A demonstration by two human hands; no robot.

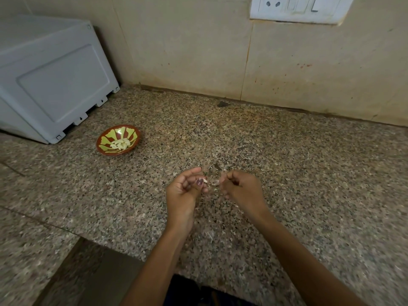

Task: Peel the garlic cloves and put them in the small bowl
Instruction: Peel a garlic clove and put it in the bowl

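Granite counter (287, 162), white appliance (50, 78), wall socket (298, 8)

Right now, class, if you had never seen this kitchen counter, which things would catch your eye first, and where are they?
The two hands meet low in the middle: the left hand pinches a pale garlic clove, with the right hand close beside it. To their left, near the grey appliance, stands the small bowl, red and green, holding peeled cloves. All rest above the speckled granite counter.
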